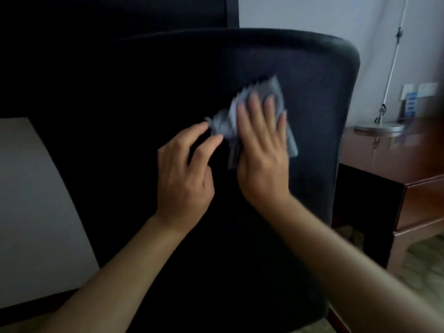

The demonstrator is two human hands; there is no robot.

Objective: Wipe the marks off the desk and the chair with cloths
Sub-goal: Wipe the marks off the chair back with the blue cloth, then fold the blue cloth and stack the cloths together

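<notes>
A black fabric chair back (276, 58) fills the middle of the head view. A grey cloth (224, 121) lies against it, blurred. My right hand (262, 150) presses flat on the cloth with straight, spread fingers. My left hand (185, 171) sits just left of it, and its thumb and forefinger pinch the cloth's left corner. Most of the cloth is hidden under my right palm.
A reddish-brown wooden desk (413, 179) with drawers stands to the right. On it rests a lamp with a round metal base (379, 127) and a thin pole. Wall sockets (420, 90) are on the pale wall behind. A light panel (36, 200) shows at the left.
</notes>
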